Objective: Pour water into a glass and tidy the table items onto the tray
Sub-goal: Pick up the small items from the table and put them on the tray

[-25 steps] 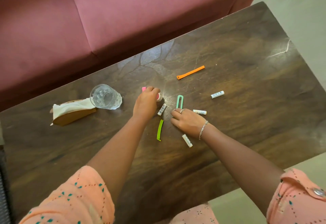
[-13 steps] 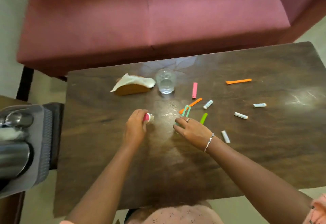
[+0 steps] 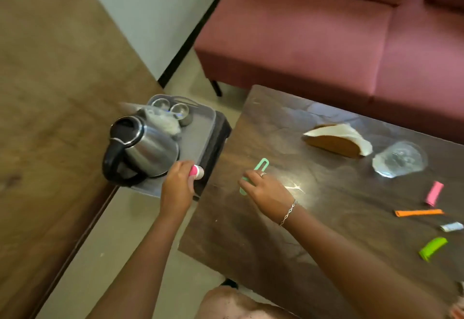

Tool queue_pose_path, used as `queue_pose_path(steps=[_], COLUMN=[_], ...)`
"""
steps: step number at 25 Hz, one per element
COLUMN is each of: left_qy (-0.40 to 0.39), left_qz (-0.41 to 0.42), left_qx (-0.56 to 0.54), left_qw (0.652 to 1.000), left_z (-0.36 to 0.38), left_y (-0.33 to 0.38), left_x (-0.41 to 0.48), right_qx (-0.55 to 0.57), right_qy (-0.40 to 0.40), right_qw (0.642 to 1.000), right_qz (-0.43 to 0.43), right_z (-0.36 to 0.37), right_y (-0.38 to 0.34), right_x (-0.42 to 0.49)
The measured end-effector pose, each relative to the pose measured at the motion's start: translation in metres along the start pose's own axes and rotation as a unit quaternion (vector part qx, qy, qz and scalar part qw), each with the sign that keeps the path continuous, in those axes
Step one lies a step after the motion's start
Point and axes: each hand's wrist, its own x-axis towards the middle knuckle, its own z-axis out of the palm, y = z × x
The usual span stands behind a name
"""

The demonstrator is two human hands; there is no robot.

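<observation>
My left hand (image 3: 177, 188) grips a small pink-capped tube (image 3: 197, 171) over the near edge of the tray (image 3: 200, 127), just beside the kettle (image 3: 143, 148). My right hand (image 3: 268, 192) lies over the mint clip (image 3: 259, 165) on the table (image 3: 276, 243); whether it pinches the clip, I cannot tell. I judge the tidying step to be in hand. The next move calls for releasing the tube onto bare tray, clear of the kettle. The glass (image 3: 399, 159) stands well apart on the table.

Dusky-pink sofa (image 3: 326, 42) stands beyond the far edge of the dark wooden table (image 3: 251, 256).
Pale wall (image 3: 155, 12), black skirting (image 3: 193, 32), pale floor (image 3: 113, 243); a brown wood-grain surface (image 3: 50, 117), perhaps another tabletop, fills the left.
</observation>
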Motion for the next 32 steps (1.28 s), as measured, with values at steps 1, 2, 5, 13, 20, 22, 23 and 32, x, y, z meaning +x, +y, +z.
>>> queue_pose_path(steps=[1,2,5,13,20,22,23,32], left_qy=[0.01,0.018,0.015,-0.058,-0.119,-0.115,-0.112,-0.108], left_qz=[-0.011,-0.02,-0.076,-0.108,-0.166,-0.179,-0.186,-0.201], left_qx=[0.012,0.023,0.028,0.022,0.036,0.026,0.018,0.001], left_qw=[1.0,0.999,0.997,0.992,0.978,0.977,0.976,0.974], left_z=[-0.008,-0.013,-0.017,0.029,0.06,0.062,0.062,0.061], left_y=[-0.02,-0.039,-0.09,-0.166,-0.174,-0.171,-0.17,-0.168], left_x=[0.004,0.007,0.018,0.04,0.044,0.045,0.044,0.036], right_qx=[0.009,0.016,0.022,0.049,0.081,0.077,0.074,0.134], right_qy=[0.007,0.015,-0.002,-0.169,-0.296,-0.331,-0.353,-0.261], right_qw=[1.0,0.999,0.996,0.978,0.951,0.94,0.933,0.954], right_qz=[-0.021,-0.042,-0.091,-0.116,-0.04,-0.02,-0.008,0.059], right_z=[0.008,0.016,0.043,0.142,0.185,0.189,0.187,0.144], right_y=[-0.01,-0.02,-0.05,-0.102,-0.103,-0.102,-0.103,-0.074], right_x=[0.023,0.046,0.106,0.176,0.177,0.179,0.181,0.161])
